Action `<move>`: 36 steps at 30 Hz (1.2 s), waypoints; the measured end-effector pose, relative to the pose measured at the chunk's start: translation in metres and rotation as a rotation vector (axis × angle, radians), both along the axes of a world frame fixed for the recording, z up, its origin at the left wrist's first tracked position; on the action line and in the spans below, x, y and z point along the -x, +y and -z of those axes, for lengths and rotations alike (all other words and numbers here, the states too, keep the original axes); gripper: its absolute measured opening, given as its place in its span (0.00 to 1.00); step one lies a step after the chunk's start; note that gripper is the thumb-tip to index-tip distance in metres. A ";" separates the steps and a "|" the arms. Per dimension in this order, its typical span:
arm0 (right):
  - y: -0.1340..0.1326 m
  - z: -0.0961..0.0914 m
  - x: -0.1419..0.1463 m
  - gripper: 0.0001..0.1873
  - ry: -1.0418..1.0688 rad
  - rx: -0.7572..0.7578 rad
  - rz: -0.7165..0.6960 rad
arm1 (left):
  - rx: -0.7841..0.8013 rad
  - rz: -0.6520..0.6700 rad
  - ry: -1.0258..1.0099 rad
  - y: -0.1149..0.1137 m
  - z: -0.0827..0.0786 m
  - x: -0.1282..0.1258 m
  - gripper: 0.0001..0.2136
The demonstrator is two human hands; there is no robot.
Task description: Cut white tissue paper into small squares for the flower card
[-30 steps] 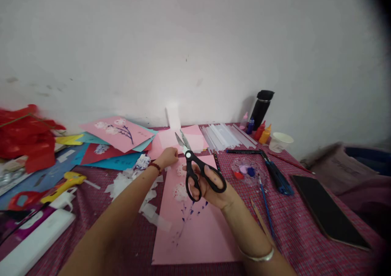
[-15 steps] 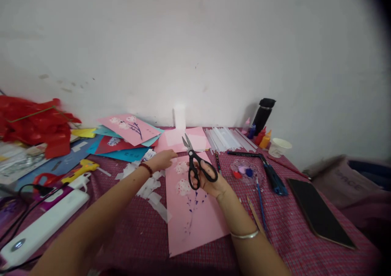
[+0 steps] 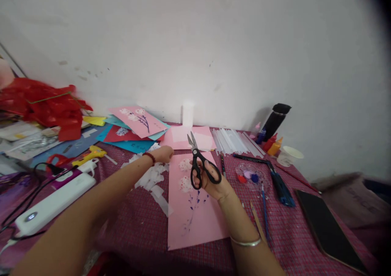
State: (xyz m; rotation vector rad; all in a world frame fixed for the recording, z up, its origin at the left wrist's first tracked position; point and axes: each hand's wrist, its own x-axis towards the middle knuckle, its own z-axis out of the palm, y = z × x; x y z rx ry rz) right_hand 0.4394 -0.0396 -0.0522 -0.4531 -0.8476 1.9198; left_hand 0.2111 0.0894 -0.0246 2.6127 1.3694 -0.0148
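My right hand (image 3: 214, 182) grips black-handled scissors (image 3: 200, 166) with fingers through the loops, blades nearly closed and pointing up and away over a pink sheet (image 3: 195, 210) painted with white blossoms and purple stems. My left hand (image 3: 161, 153), a red bead bracelet at its wrist, reaches out to the sheet's far left corner beside white paper scraps (image 3: 151, 180); its fingers are curled, and I cannot make out anything in them.
Coloured paper sheets (image 3: 134, 133) are stacked at the back, with red tissue (image 3: 45, 104) and a yellow glue gun (image 3: 90, 155) on the left. Right of the sheet lie a paint palette (image 3: 252, 176), brushes (image 3: 264, 210), paint bottles (image 3: 273, 145), a black flask (image 3: 276, 119), a cup (image 3: 288, 155) and a dark tablet (image 3: 328, 229).
The view has swung left and down a little. My right hand has drawn the scissors slightly nearer and the blades have closed. My left hand stays at the sheet's far corner.
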 end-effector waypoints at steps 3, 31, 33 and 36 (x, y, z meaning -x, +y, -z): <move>0.000 0.002 0.002 0.23 -0.007 0.010 -0.014 | 0.057 -0.003 0.066 -0.005 -0.004 0.027 0.14; -0.016 -0.004 0.015 0.28 0.021 -0.099 -0.185 | 0.242 -0.080 -0.766 -0.107 -0.003 0.031 0.08; -0.013 -0.001 0.012 0.27 0.018 -0.094 -0.185 | 0.262 -0.053 -0.637 -0.118 0.004 0.036 0.07; -0.011 0.003 0.014 0.27 0.000 -0.109 -0.193 | 0.236 0.023 -0.455 -0.130 0.006 0.041 0.13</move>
